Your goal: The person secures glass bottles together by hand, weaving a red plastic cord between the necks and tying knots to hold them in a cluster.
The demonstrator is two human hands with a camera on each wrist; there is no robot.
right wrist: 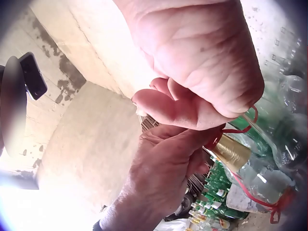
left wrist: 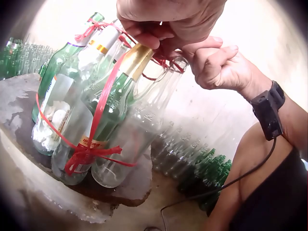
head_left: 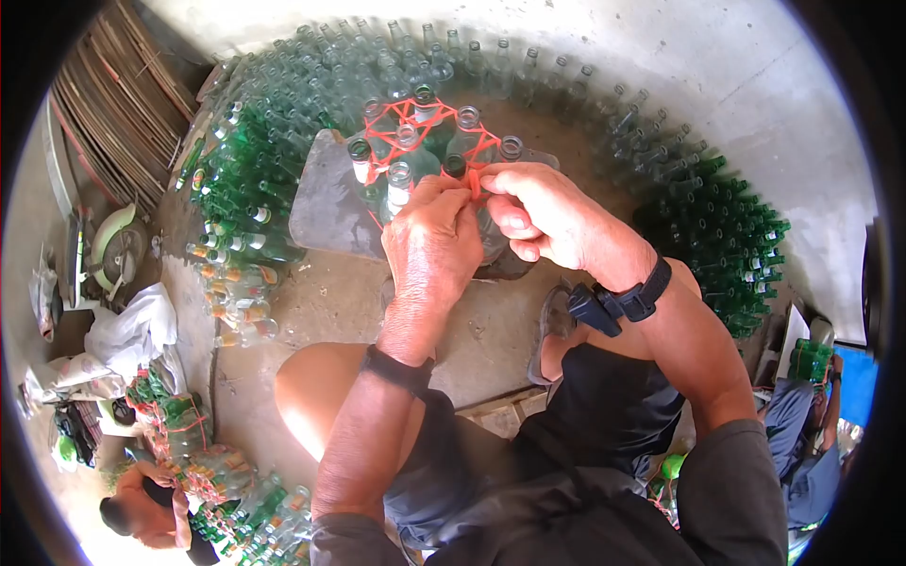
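A bundle of green and clear glass bottles (left wrist: 115,101) stands on a grey slab (head_left: 326,212). Red plastic string (head_left: 439,111) zigzags between the necks, and a band of it circles the bodies with a knot (left wrist: 83,154) low on the near side. My left hand (head_left: 429,241) pinches the string beside a bottle neck wrapped in gold foil (left wrist: 137,61). Close against it, my right hand (head_left: 557,215) grips a strand of the same string between thumb and curled forefinger. The fingers hide the spot where the strands meet.
Clear bottles (head_left: 359,66) crowd along the wall behind the slab. Green ones stand at the left (head_left: 250,179) and right (head_left: 713,236). Another person (head_left: 156,509) is at the lower left among tied bottles, and one more (head_left: 797,443) at the right edge.
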